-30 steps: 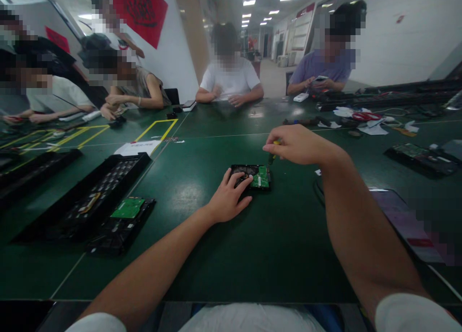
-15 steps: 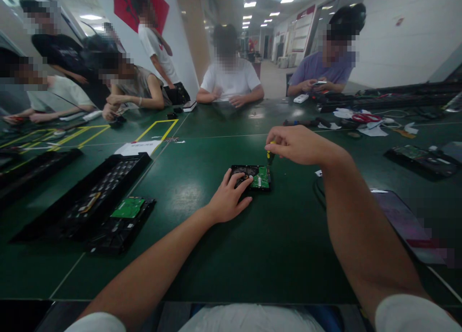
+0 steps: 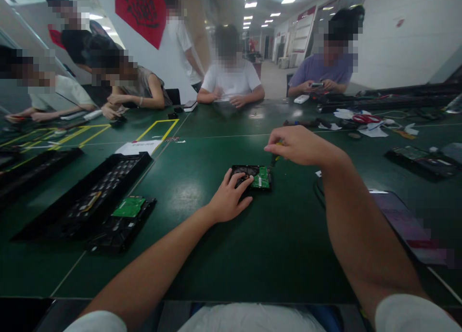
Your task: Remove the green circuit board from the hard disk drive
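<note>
The left hand (image 3: 228, 201) lies open, fingers pressing the hard drive (image 3: 252, 176) flat on the green desk (image 3: 252, 245). The right hand (image 3: 299, 146) pinches a screwdriver (image 3: 276, 156) — yellow-handled, upright — just above the drive's far right corner.

Lying flat on the green table (image 3: 288, 236), circuit side up: a small black hard drive (image 3: 260, 177) with a green board covering its right half. Standing nearly upright just over its far right corner: a yellow-handled screwdriver (image 3: 273, 159), tip pointing down.
</note>
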Tool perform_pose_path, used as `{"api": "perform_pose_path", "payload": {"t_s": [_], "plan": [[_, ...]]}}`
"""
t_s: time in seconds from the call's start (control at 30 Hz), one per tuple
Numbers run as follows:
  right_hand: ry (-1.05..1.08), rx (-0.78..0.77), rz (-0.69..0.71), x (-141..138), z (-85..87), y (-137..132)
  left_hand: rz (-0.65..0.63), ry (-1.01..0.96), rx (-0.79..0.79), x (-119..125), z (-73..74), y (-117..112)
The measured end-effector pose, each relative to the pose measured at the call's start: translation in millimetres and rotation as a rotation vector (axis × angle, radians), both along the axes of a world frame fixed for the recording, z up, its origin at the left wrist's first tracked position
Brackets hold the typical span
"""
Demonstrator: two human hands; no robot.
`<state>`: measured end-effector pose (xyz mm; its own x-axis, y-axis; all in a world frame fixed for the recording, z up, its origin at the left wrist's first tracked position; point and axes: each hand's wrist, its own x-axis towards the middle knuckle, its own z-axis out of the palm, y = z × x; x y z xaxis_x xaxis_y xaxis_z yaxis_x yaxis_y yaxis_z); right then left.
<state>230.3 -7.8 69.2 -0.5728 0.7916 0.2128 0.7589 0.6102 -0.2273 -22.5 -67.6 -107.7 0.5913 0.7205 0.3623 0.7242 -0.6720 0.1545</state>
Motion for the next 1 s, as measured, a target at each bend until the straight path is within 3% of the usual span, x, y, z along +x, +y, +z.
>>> {"api": "perform_pose_path", "payload": {"t_s": [0.4, 0.7, 1.0], "plan": [[-0.001, -0.108, 0.011, 0.2, 8.3, -8.3, -0.001, -0.005, -0.019, -0.3, 2.3, -0.5], [-0.050, -0.012, -0.034, 2.4, 4.4, -2.5, 0.012, -0.023, -0.039, -0.7, 1.3, -0.9], [-0.015, -0.071, -0.010, 1.5, 4.9, -4.4, 0.000, -0.024, -0.034, -0.3, 0.6, 0.0]]}}
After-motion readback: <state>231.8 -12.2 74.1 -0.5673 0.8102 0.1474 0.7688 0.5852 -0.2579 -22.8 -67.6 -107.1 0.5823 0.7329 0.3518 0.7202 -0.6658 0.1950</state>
